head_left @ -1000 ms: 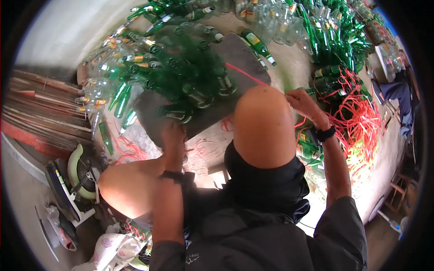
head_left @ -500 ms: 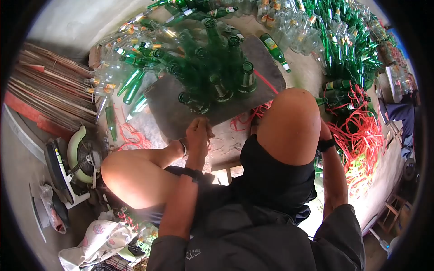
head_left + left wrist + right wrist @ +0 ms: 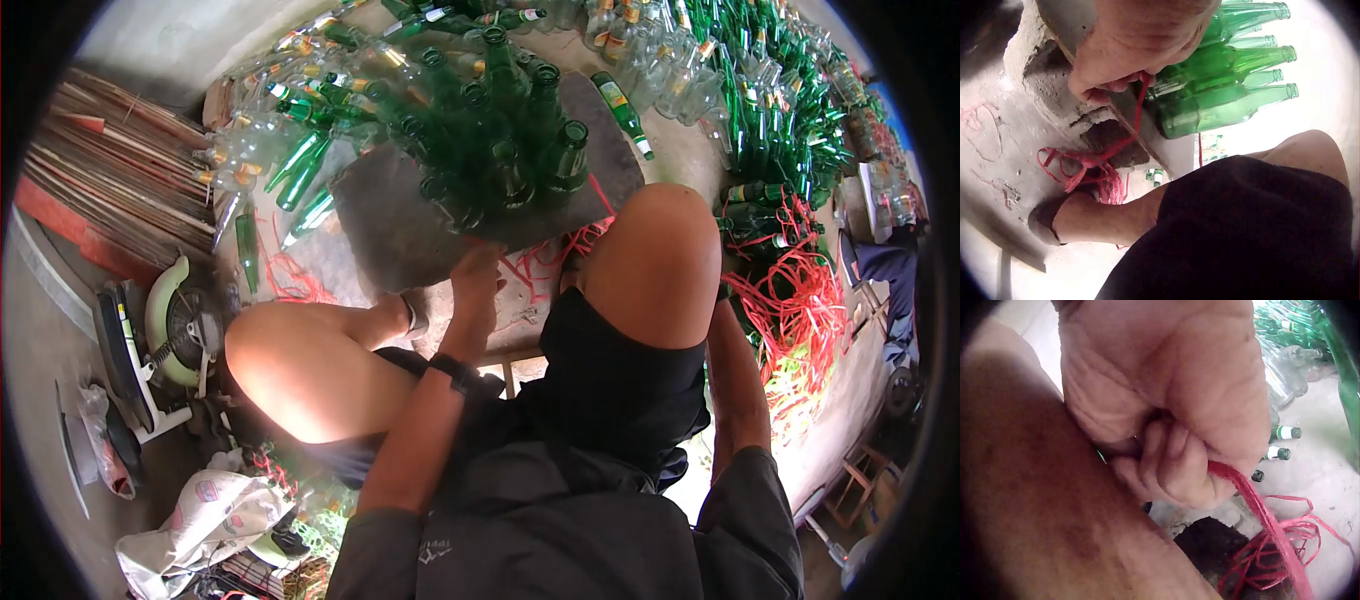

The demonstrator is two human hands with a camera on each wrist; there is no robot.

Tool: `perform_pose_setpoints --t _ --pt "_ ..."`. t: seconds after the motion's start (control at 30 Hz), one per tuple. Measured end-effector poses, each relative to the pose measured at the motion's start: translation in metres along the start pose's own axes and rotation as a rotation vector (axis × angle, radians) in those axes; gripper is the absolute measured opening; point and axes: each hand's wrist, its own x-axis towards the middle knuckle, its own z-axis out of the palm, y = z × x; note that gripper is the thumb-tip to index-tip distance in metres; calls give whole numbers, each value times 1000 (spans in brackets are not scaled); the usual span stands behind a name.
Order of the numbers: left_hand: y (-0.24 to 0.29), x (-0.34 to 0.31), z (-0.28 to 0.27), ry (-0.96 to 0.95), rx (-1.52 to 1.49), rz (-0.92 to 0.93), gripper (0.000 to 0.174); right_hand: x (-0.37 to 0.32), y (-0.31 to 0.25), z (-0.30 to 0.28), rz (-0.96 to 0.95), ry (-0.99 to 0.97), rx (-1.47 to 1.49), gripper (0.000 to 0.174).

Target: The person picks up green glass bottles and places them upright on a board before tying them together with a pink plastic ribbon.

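Observation:
Green bottles (image 3: 510, 165) stand upright in a cluster on a dark board (image 3: 390, 220). At the board's near edge, the left hand (image 3: 475, 290) has its fingers curled. In the left wrist view this hand (image 3: 1141, 44) pinches a red strap (image 3: 1139, 112) that runs down past the board's edge beside the bottles. The right hand is hidden behind the raised knee in the head view. Its wrist camera shows the right hand (image 3: 1172, 412) with curled fingers gripping a red strap (image 3: 1260, 506), which trails down to the right.
Loose green and clear bottles lie beyond the board, with more piled at the upper right (image 3: 770, 110). A heap of red strapping (image 3: 800, 310) is right of the knee. Wooden strips (image 3: 120, 170) and a fan-like machine (image 3: 180, 330) are at the left.
The left hand has moved right along the board's near edge. The right hand has gone from beside the knee to behind it. The bottles and board have shifted right in the head view.

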Motion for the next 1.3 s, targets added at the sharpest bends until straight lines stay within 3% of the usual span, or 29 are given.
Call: perform_pose_setpoints --t 0.07,0.13,0.33,0.77,0.93,1.3 --pt "1 -7 3 19 18 -40 16 11 1 5 25 -69 35 36" --pt "0 -9 7 -125 -153 -31 14 20 3 10 61 -125 79 36" --pt "-16 -5 25 -129 -348 -59 13 43 17 13 141 -256 169 35" --pt "-27 2 82 -144 -334 -65 22 58 41 -4 165 -404 270 34" --pt "-24 14 90 -301 -327 -96 30 54 57 -5 192 -455 305 33" --pt "-19 17 110 -379 -398 -62 24 50 93 8 245 -594 379 32"
